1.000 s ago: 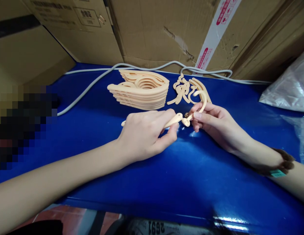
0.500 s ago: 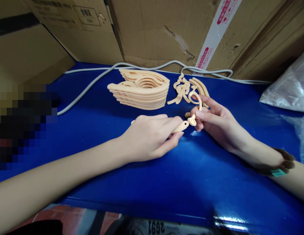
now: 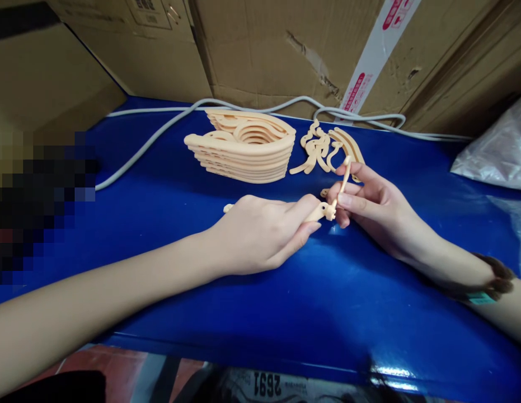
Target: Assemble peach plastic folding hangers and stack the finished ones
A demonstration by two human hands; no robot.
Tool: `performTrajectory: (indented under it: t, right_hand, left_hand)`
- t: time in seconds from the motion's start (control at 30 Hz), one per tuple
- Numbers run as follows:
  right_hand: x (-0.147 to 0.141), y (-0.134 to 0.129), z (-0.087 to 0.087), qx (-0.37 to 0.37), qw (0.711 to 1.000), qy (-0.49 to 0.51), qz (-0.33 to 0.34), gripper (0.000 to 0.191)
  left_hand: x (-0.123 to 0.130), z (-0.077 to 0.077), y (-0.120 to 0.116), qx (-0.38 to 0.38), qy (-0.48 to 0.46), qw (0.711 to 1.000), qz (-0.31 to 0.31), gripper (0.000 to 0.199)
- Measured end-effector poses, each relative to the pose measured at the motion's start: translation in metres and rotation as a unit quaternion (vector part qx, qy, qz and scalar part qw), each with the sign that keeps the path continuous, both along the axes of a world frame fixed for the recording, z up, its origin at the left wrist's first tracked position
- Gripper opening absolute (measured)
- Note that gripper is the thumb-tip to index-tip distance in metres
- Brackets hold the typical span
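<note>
My left hand point(image 3: 260, 232) is closed round a flat cream plastic arm point(image 3: 318, 212), whose holed tip sticks out past the fingertips; its other end shows beyond the knuckles. Between thumb and fingers, my right hand point(image 3: 369, 210) pinches a thin cream hook point(image 3: 345, 182), seen nearly edge-on. The hook's lower end touches or overlaps the holed tip; whether they are joined cannot be made out. Behind my left hand sits a stack of cream plastic hanger parts point(image 3: 243, 159). Loose cream hooks point(image 3: 315, 148) and curved strips point(image 3: 348, 145) lie behind my right hand.
The blue tabletop point(image 3: 252, 319) lies under everything. A grey cable point(image 3: 146, 148) runs along the back. Cardboard boxes point(image 3: 260, 56) stand behind it, and a clear plastic bag point(image 3: 495, 151) is at the right. Pixelated blocks cover the far left.
The hook in my right hand has turned from an open curve to nearly edge-on, and its lower end has met the holed tip of the arm. My left hand keeps its grip.
</note>
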State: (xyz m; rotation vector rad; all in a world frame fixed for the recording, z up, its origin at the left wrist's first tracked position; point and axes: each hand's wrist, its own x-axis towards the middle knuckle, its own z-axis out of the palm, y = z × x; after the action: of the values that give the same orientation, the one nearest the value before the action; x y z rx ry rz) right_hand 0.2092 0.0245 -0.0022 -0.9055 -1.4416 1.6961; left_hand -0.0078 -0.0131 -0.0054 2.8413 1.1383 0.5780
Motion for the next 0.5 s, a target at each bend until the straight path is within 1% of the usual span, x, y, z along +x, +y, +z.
performTrajectory:
  t: [0.13, 0.23, 0.33, 0.5]
  right_hand:
    - [0.0011, 0.0008, -0.0006, -0.007, 1.0, 0.005, 0.003, 0.038]
    - [0.0013, 0.0001, 0.0013, -0.022, 1.0, 0.016, 0.0, 0.036]
    - [0.0013, -0.0012, 0.0032, -0.032, 0.999, 0.029, -0.017, 0.034]
    - [0.0016, -0.0021, 0.0033, -0.014, 1.0, 0.02, -0.004, 0.035]
  left_hand:
    - [-0.0011, 0.0008, 0.0001, 0.0, -0.001, 1.0, -0.008, 0.026]
    - [-0.0016, 0.0018, -0.0003, 0.021, -0.006, 1.0, -0.012, 0.025]
    - [-0.0017, 0.003, -0.0006, 0.042, -0.009, 0.999, -0.012, 0.025]
    - [-0.0022, 0.0037, -0.0004, 0.042, -0.015, 0.999, -0.01, 0.025]
